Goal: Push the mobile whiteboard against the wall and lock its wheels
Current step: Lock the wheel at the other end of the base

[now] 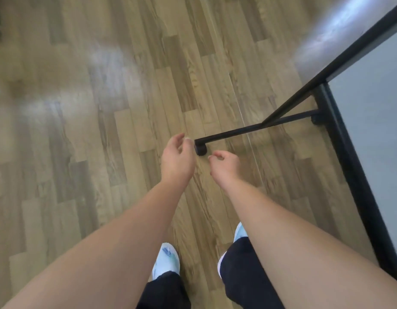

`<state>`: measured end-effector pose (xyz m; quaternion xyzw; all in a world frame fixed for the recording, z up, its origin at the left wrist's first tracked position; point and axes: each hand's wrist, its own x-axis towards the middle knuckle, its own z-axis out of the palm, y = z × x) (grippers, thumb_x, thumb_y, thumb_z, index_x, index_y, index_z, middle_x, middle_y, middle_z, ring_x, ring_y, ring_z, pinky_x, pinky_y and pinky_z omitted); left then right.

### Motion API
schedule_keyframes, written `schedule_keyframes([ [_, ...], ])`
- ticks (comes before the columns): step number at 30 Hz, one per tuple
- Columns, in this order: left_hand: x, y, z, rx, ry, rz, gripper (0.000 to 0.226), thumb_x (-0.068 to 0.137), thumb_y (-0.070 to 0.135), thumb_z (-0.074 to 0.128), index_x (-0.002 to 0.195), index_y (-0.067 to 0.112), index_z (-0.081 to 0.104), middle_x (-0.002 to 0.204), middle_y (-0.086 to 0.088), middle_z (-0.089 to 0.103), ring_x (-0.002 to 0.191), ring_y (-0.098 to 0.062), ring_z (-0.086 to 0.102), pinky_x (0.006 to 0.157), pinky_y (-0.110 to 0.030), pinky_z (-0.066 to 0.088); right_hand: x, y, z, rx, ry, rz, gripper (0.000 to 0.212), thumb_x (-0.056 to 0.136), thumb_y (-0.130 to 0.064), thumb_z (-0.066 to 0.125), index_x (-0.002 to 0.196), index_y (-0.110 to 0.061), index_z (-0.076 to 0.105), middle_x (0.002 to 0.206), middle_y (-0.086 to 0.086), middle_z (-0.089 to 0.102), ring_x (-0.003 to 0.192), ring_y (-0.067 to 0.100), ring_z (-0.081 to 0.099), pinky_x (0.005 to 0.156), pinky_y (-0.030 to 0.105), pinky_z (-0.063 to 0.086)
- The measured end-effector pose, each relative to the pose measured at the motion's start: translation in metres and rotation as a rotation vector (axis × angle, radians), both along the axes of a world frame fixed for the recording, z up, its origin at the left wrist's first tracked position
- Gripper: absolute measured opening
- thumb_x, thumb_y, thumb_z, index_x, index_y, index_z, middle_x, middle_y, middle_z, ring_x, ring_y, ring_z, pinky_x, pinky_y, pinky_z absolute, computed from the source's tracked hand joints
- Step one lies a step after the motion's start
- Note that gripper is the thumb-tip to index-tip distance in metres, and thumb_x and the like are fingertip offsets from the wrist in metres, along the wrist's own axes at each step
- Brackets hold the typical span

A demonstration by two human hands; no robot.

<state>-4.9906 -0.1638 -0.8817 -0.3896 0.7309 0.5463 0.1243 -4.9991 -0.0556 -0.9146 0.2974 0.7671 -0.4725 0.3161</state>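
You looked straight down at the floor (103,85), with the whiteboard (376,121) filling the right edge of the frame. Its pale panel ran from the upper right corner down toward the lower right, edged by a black frame. From that frame a thin black foot bar (255,128) reached left toward the centre of the picture and ended in a small black caster (201,149). A second caster (318,119) showed dimly where the bar met the upright, right of centre.

Your left hand (177,159) hung just left of the near caster, fingers loosely curled and half open, gripping nothing. Your right hand (225,166) hung just below and right of the same caster, fingers curled in a loose claw, also empty. Neither hand clearly touched the wheel or the bar, though the left fingertips looked very close to the bar's end.

No wall was visible, so you could not have told from here whether the board stood against it.

The board probably rolled easily on that smooth, glossy floor, and being tall on a narrow base, it likely wobbled if shoved high or fast. The steel frame looked stiff, the best place to hold for pushing; the panel face was the part to spare. The caster lock, if it had a tab, was too small and dark to make out; such tabs usually need a firm downward press.
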Motion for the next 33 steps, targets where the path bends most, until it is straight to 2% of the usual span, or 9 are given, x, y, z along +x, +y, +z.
schedule_keyframes([
  [4, -0.029, 0.002, -0.088, 0.021, -0.037, 0.054, 0.048, 0.112, 0.034, 0.046, 0.157, 0.018, 0.052, 0.156, 0.000, 0.057, 0.141, -0.018, 0.052, 0.103, -0.027, 0.036, -0.019, 0.006, -0.084, -0.002, 0.003, 0.027, 0.041, 0.107, -0.024, 0.056, 0.147, -0.021, 0.060, 0.133, -0.002, 0.063, 0.100, 0.014, 0.055, 0.085, 0.026, 0.041],
  [7, -0.051, 0.008, -0.147, 0.074, -0.056, 0.112, 0.048, 0.113, 0.034, 0.045, 0.154, 0.013, 0.056, 0.144, -0.002, 0.063, 0.121, -0.016, 0.055, 0.099, -0.030, 0.037, -0.034, 0.008, -0.138, 0.029, 0.019, 0.070, 0.045, 0.107, -0.026, 0.056, 0.151, -0.023, 0.056, 0.148, -0.001, 0.058, 0.127, 0.022, 0.057, 0.098, 0.033, 0.043],
  [11, -0.065, 0.014, -0.199, 0.110, -0.102, 0.211, 0.038, 0.113, 0.035, 0.044, 0.098, 0.012, 0.071, 0.086, -0.004, 0.062, 0.096, -0.014, 0.041, 0.075, -0.030, 0.044, -0.046, 0.008, -0.183, 0.077, 0.036, 0.117, 0.049, 0.106, -0.036, 0.057, 0.153, -0.026, 0.053, 0.154, 0.000, 0.054, 0.137, 0.025, 0.052, 0.106, 0.040, 0.043],
  [12, -0.066, 0.014, -0.208, 0.122, -0.114, 0.205, 0.040, 0.112, 0.035, 0.045, 0.094, 0.009, 0.070, 0.082, -0.009, 0.062, 0.105, -0.009, 0.034, 0.073, -0.031, 0.048, -0.047, 0.008, -0.190, 0.086, 0.036, 0.131, 0.050, 0.105, -0.039, 0.057, 0.153, -0.027, 0.053, 0.154, 0.000, 0.054, 0.138, 0.026, 0.051, 0.106, 0.040, 0.043],
  [13, -0.067, 0.015, -0.216, 0.130, -0.113, 0.193, 0.041, 0.112, 0.034, 0.046, 0.104, 0.006, 0.073, 0.084, -0.011, 0.065, 0.131, -0.026, 0.046, 0.076, -0.032, 0.051, -0.047, 0.008, -0.195, 0.083, 0.036, 0.139, 0.050, 0.105, -0.040, 0.058, 0.153, -0.026, 0.054, 0.153, 0.000, 0.055, 0.137, 0.026, 0.052, 0.103, 0.039, 0.043],
  [15, -0.068, 0.016, -0.225, 0.117, -0.079, 0.183, 0.037, 0.112, 0.029, 0.048, 0.128, 0.008, 0.073, 0.097, -0.006, 0.070, 0.099, -0.028, 0.070, 0.076, -0.026, 0.050, -0.046, 0.005, -0.206, 0.049, 0.037, 0.151, 0.047, 0.105, -0.039, 0.059, 0.150, -0.025, 0.058, 0.147, 0.002, 0.060, 0.133, 0.026, 0.055, 0.092, 0.034, 0.042],
  [22, -0.067, 0.020, -0.237, 0.071, -0.016, 0.201, 0.033, 0.108, 0.026, 0.055, 0.133, 0.018, 0.074, 0.121, -0.004, 0.076, 0.114, -0.024, 0.071, 0.107, -0.044, 0.056, -0.038, -0.005, -0.228, 0.011, 0.065, 0.033, 0.041, 0.099, -0.038, 0.068, 0.139, -0.031, 0.067, 0.129, 0.000, 0.069, 0.119, 0.022, 0.062, 0.084, 0.029, 0.040],
  [27, -0.067, 0.020, -0.236, 0.072, -0.019, 0.213, 0.034, 0.108, 0.027, 0.056, 0.136, 0.017, 0.074, 0.126, -0.004, 0.076, 0.119, -0.024, 0.069, 0.107, -0.040, 0.054, -0.038, -0.007, -0.234, 0.034, 0.107, 0.023, 0.036, 0.100, -0.028, 0.067, 0.136, -0.028, 0.069, 0.116, -0.003, 0.067, 0.108, 0.018, 0.062, 0.084, 0.030, 0.044],
  [33, -0.068, 0.019, -0.239, 0.046, -0.015, 0.167, 0.038, 0.111, 0.027, 0.052, 0.144, 0.017, 0.068, 0.134, -0.002, 0.071, 0.113, -0.015, 0.060, 0.098, -0.030, 0.046, -0.026, -0.002, -0.250, 0.095, 0.111, 0.007, 0.030, 0.102, -0.013, 0.062, 0.129, -0.024, 0.071, 0.130, 0.003, 0.066, 0.104, 0.018, 0.061, 0.082, 0.030, 0.046],
])
